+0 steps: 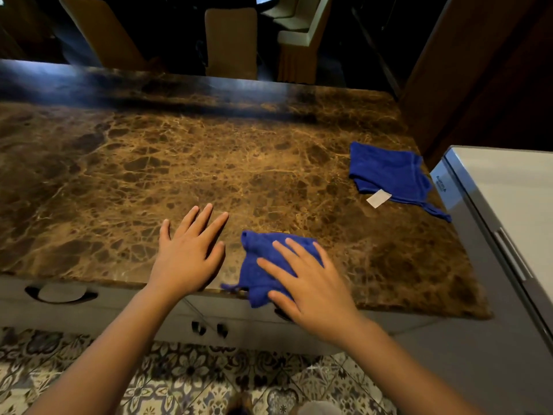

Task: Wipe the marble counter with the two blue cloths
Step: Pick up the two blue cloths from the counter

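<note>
Marble counter (185, 163): brown stone veined in gold was seen filling the middle of the view, its far edge lost in dark glare.
Near cloth (263, 265): a crumpled blue cloth was laid at the near edge of the counter, right of centre, with one corner and a loose thread hung over the lip.
Right hand (311, 283): it was pressed flat on the near cloth, fingers spread and uncurled; nothing was gripped, the cloth being only held down under the palm.
Left hand (188, 256): it was laid open on the bare marble just left of the near cloth, fingers splayed and pointed to the far side; nothing was held, and a narrow strip of stone was left between it and the cloth.
Far cloth (389, 172): a second blue cloth was spread loosely at the right side of the counter, well apart from both hands, untouched.
White tag (378, 198): it was shown at the near edge of the far cloth, lying on the marble.
Grey appliance (496, 187): its pale top was seen just beside the counter's right edge.
Patterned floor tiles (185, 372): they were seen below the counter front, between the forearms.
</note>
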`<state>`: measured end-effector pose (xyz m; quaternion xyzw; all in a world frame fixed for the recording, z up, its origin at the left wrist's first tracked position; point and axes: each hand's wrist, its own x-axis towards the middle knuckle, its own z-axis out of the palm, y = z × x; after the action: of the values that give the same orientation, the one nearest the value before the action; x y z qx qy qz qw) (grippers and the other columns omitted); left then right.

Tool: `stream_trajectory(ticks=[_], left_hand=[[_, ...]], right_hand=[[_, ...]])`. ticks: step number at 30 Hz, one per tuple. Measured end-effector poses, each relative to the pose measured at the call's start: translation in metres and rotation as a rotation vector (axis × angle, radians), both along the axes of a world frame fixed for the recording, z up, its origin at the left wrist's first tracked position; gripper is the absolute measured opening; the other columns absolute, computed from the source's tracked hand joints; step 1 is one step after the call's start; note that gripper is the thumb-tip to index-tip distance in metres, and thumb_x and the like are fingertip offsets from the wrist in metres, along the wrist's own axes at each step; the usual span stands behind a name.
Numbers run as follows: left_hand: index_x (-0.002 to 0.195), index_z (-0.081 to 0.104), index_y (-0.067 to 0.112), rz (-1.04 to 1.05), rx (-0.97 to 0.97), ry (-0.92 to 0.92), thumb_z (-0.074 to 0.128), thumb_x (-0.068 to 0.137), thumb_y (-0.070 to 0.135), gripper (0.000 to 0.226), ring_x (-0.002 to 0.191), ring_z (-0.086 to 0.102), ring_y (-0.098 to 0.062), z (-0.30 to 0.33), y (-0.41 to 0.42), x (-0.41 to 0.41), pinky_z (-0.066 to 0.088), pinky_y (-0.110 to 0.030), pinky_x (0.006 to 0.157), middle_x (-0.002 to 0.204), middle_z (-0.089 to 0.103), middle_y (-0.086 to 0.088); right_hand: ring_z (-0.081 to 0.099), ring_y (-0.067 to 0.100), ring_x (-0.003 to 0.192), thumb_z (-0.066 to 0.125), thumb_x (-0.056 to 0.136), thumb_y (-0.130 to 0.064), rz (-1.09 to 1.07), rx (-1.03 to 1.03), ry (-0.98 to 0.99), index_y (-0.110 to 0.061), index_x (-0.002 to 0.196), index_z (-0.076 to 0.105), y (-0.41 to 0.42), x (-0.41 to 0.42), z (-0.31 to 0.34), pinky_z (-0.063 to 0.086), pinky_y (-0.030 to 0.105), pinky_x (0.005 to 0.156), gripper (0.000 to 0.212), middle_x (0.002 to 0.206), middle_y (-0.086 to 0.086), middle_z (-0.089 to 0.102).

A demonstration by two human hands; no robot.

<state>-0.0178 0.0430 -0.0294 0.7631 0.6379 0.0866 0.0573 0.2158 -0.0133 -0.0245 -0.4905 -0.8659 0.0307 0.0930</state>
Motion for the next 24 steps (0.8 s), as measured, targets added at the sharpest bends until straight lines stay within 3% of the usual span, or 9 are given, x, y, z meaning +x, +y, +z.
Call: stream_trajectory(ticks=[3,8,11,13,16,20,24], left_hand=[[0.142,0.018,0.04,-0.003,-0.008,0.007,0.01,0.081,0.054,0.063,0.144,0.005,-0.016,0.001,0.0,0.0,0.003,-0.057,0.112,0.156,0.013,0.004],[0.142,0.016,0.041,0.001,-0.012,0.009,0.01,0.082,0.054,0.062,0.144,0.004,-0.015,0.001,-0.001,0.001,0.001,-0.057,0.112,0.157,0.012,0.005],[0.142,0.016,0.041,0.009,-0.018,0.001,0.011,0.083,0.054,0.061,0.144,0.003,-0.016,0.002,-0.001,0.002,0.0,-0.056,0.112,0.157,0.012,0.004],[0.142,0.016,0.041,0.006,-0.018,0.006,0.01,0.082,0.054,0.062,0.144,0.003,-0.016,0.002,-0.002,0.002,-0.001,-0.056,0.112,0.157,0.011,0.004],[0.142,0.017,0.041,0.008,-0.017,-0.003,0.012,0.083,0.053,0.061,0.144,0.003,-0.016,0.003,-0.002,0.002,-0.001,-0.056,0.112,0.157,0.012,0.004],[0.142,0.018,0.04,0.009,-0.025,-0.003,0.018,0.086,0.05,0.058,0.144,0.003,-0.016,0.004,-0.002,0.002,-0.001,-0.056,0.112,0.157,0.012,0.003],[0.142,0.017,0.04,0.006,-0.024,0.001,0.018,0.085,0.051,0.058,0.144,0.003,-0.015,0.003,-0.002,0.001,0.0,-0.056,0.112,0.157,0.012,0.004]], right_hand=[[0.03,0.023,0.135,0.027,0.091,-0.055,-0.008,-0.014,-0.031,-0.034,0.137,0.037,-0.013,0.025,-0.001,0.014,0.048,0.105,0.051,0.146,0.005,0.039],[0.009,0.021,0.141,-0.005,0.078,-0.072,-0.297,-0.112,0.012,-0.04,0.141,0.022,0.029,0.038,0.009,0.003,0.052,0.109,0.075,0.154,0.002,0.018],[-0.008,0.021,0.14,0.009,0.085,-0.066,-0.308,-0.22,-0.026,-0.043,0.143,0.005,0.053,0.024,0.016,-0.006,0.056,0.108,0.062,0.157,0.003,-0.001],[-0.008,0.023,0.14,0.021,0.092,-0.055,-0.328,-0.219,-0.048,-0.042,0.143,0.006,0.056,0.024,0.025,-0.004,0.056,0.108,0.055,0.156,0.006,-0.003],[0.011,0.029,0.136,0.033,0.093,-0.048,-0.342,-0.123,-0.128,-0.038,0.142,0.021,0.049,0.027,0.037,0.014,0.049,0.107,0.052,0.153,0.01,0.015],[0.026,0.031,0.128,0.042,0.091,-0.044,-0.255,-0.126,-0.138,-0.034,0.139,0.032,0.034,0.019,0.035,0.024,0.045,0.102,0.05,0.147,0.011,0.03],[0.054,0.036,0.098,0.067,0.077,-0.023,-0.09,0.011,0.029,-0.019,0.111,0.064,0.01,0.017,0.025,0.044,0.045,0.079,0.034,0.109,0.013,0.063]])
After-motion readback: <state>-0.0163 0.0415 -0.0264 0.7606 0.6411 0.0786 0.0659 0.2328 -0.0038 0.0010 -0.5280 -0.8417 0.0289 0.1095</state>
